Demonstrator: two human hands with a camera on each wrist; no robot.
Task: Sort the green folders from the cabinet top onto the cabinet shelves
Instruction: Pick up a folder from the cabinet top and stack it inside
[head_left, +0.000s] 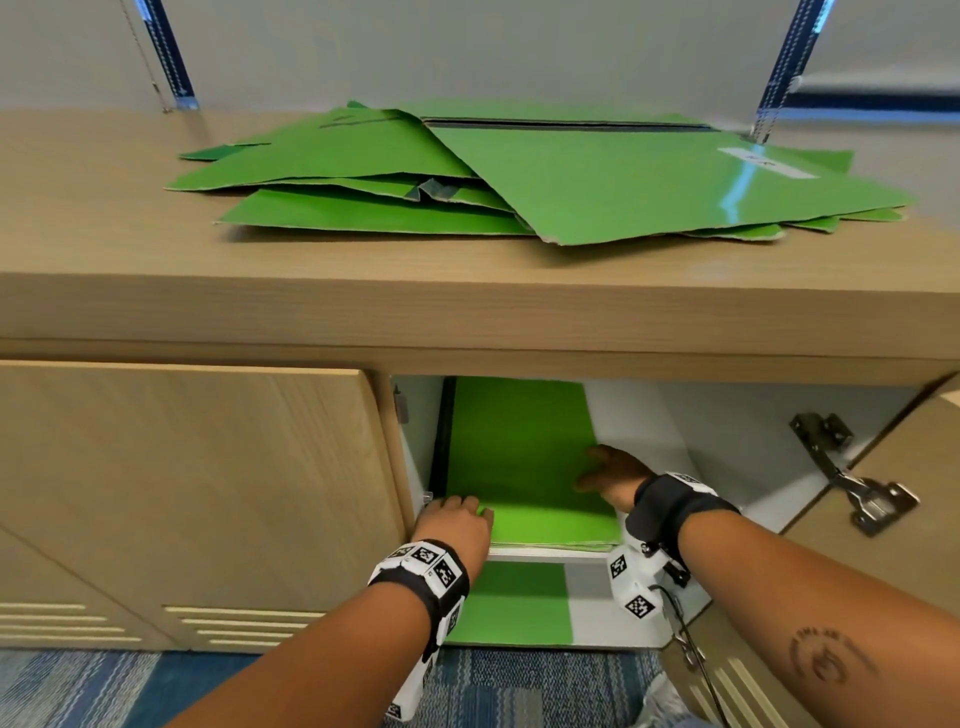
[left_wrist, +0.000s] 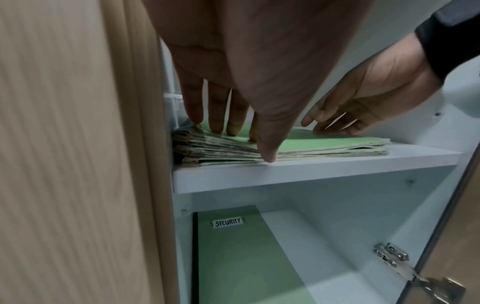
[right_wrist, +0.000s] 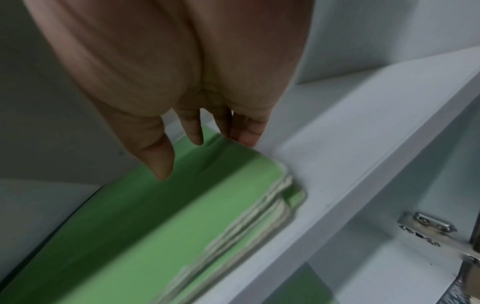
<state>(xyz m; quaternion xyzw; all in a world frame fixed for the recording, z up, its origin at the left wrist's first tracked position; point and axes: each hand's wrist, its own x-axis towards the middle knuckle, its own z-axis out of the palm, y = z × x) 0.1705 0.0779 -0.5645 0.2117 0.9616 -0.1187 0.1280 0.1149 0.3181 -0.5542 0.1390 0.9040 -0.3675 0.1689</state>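
Squaring a flat stack of green card folders (head_left: 524, 467) on the white upper shelf (left_wrist: 311, 170), the left hand (head_left: 457, 519) and right hand (head_left: 613, 475) press with straight fingers, gripping nothing; roughly half the job remains, judging by the loose green folder pile (head_left: 519, 176) on the wooden cabinet top (head_left: 156, 249)

Folders on cabinet top (head_left: 597, 176): bright green, pale raw-card edges, one with a white label (head_left: 768, 162). Cabinet top (head_left: 104, 234) and door (head_left: 182, 483): light wood grain. Shelf (left_wrist: 311, 172) and interior: white. Shelf stack (head_left: 519, 467): green, black spine at left. Lower folder (left_wrist: 241, 257): green, white tag "SECURITY" in black. Wristbands (head_left: 431, 571): black, white blocks with black-and-white square markers. Carpet (head_left: 78, 691): blue-grey weave.
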